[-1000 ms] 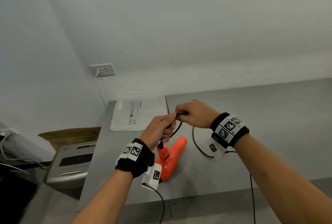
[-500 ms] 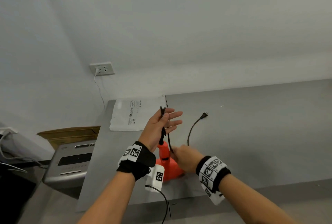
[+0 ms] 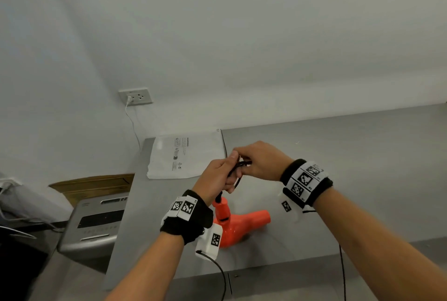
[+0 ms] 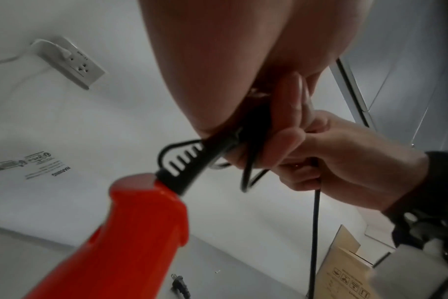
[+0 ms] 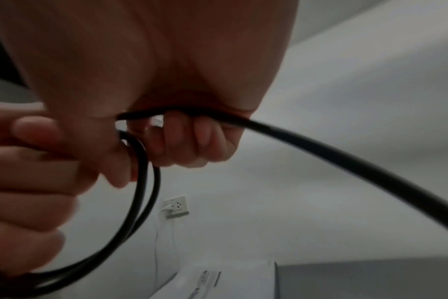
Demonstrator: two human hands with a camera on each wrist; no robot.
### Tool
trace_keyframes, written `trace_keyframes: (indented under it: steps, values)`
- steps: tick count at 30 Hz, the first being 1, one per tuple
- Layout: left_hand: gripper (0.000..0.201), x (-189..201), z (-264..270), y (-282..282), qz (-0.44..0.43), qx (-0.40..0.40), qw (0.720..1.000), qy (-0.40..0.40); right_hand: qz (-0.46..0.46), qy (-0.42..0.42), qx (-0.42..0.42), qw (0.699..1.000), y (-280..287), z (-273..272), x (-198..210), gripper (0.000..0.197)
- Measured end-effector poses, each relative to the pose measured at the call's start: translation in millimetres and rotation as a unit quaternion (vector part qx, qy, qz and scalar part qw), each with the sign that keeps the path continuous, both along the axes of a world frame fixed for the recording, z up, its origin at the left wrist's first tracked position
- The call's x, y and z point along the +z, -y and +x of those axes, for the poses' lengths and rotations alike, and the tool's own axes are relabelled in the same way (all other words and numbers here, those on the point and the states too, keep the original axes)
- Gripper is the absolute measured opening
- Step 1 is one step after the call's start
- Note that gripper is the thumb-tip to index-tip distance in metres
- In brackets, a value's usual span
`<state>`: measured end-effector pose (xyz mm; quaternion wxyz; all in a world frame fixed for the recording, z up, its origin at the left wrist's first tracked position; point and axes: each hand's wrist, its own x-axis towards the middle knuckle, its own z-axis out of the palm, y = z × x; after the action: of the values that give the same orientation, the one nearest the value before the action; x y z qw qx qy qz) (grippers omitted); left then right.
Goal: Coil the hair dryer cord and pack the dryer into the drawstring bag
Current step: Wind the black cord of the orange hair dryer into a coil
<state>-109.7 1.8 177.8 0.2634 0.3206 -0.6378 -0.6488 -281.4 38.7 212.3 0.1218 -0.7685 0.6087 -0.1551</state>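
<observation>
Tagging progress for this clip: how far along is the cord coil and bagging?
Done: a couple of loops of cord are gathered in the left hand. In hand: the right hand brings another length to the bundle; the plug lies loose on the table. Left: finish coiling, then put the orange dryer into the flat white bag.

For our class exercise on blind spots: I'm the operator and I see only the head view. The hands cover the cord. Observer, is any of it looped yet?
Observer: Yes. The right wrist view shows two strands of the cord hanging in a loop from the left hand.
Operator: Does the right hand hold the cord too?
Observer: Yes. Its fingers curl round it, and the cord runs out past them.
Operator: Where is the plug?
Observer: The left wrist view shows the plug lying free on the table, beside the hair dryer.
</observation>
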Motion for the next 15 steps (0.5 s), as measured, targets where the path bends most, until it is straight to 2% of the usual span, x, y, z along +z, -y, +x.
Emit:
trace_keyframes:
  steps: [2, 4, 7, 10, 12, 14, 15]
  values:
    - [0.051, -1.7, 0.9, -0.7, 0.006, -0.001, 1.0, -0.004, -0.006, 0.048, -0.024, 0.999, 5.1, -5.3, -3.4, 0.009]
    - [0.05, -5.5, 5.9, 0.4, 0.007, -0.007, 1.0, 0.001, 0.032, 0.117, -0.042, 0.992, 8.7, -11.7, -2.7, 0.01]
    - [0.047, -9.8, 14.7, 2.1, 0.023, -0.017, 1.0, 0.005, 0.121, 0.239, -0.063, 0.961, 11.2, -16.5, -15.9, 0.012]
    - [0.044, -10.0, 14.2, 2.8, 0.064, -0.002, 0.997, -0.034, 0.13, 0.341, -0.083, 0.927, 14.0, -13.6, -40.5, 0.014]
    - [0.041, -10.1, 12.3, 3.6, 0.08, 0.016, 0.994, -0.068, 0.064, 0.343, -0.133, 0.928, 15.2, -8.5, -56.5, 0.018]
    - [0.038, -11.2, 11.6, 4.9, 0.081, 0.034, 0.991, -0.102, -0.015, 0.307, -0.225, 0.924, 10.5, -2.1, -78.3, 0.025]
    - [0.035, -12.0, 11.6, 5.5, 0.082, 0.04, 0.989, -0.117, -0.019, 0.28, -0.259, 0.924, 5.0, 1.9, -91.9, 0.028]
